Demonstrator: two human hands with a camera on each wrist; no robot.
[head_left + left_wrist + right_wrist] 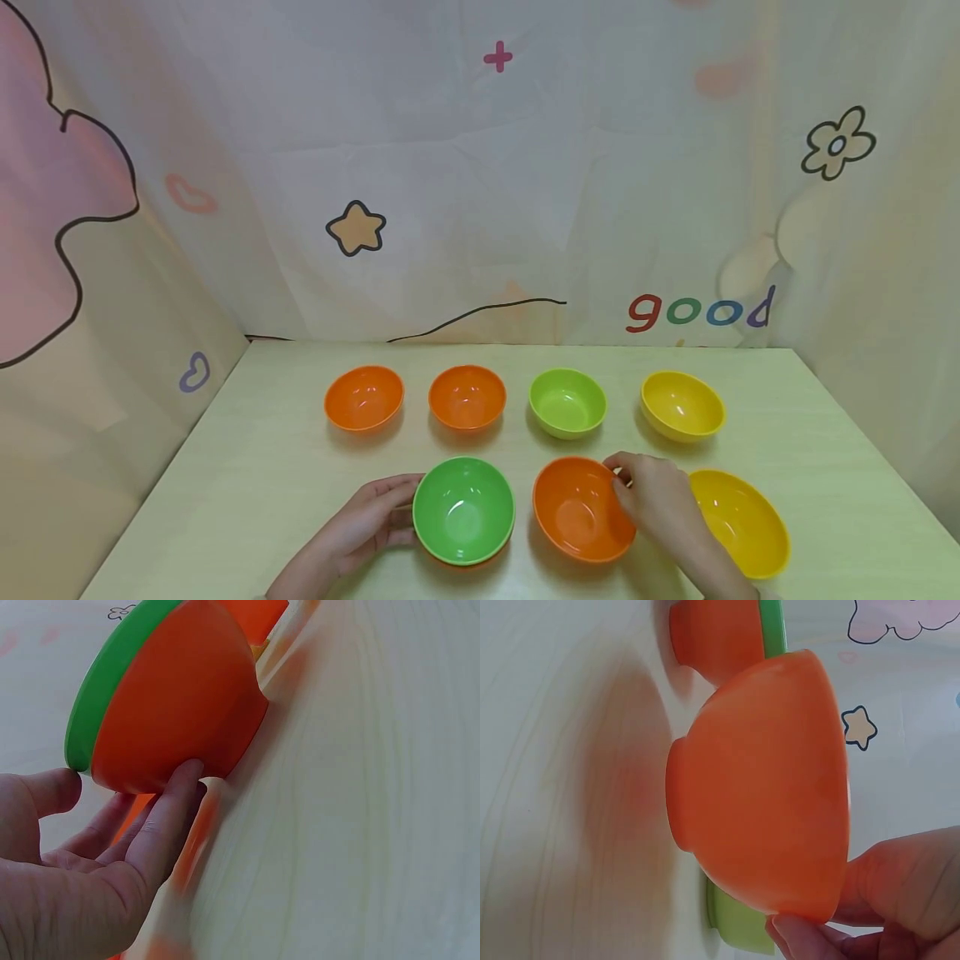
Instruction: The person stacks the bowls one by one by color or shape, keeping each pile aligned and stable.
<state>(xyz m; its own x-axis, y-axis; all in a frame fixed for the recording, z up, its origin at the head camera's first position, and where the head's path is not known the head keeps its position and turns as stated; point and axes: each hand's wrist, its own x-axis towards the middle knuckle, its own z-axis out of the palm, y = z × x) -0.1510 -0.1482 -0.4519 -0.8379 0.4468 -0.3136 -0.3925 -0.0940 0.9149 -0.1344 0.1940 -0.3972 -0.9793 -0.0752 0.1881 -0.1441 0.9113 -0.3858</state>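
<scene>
A green bowl [463, 510] sits nested in an orange bowl [184, 697], whose wall shows below it in the left wrist view. My left hand [375, 521] rests against the left side of this stack, thumb at the green rim and fairly straight fingers along the orange wall. Just right of the stack is another orange bowl [581, 508], upright with nothing in it. My right hand [656, 500] pinches its right rim between thumb and fingers. The right wrist view shows this bowl [769, 787] from the side, its base raised over the table with a shadow beneath.
Along the back stand two orange bowls [365, 400] [467, 400], a light green bowl [567, 404] and a yellow bowl [681, 407]. Another yellow bowl [742, 525] lies right of my right hand, partly hidden by it. A printed curtain [450, 167] hangs behind the table [225, 483].
</scene>
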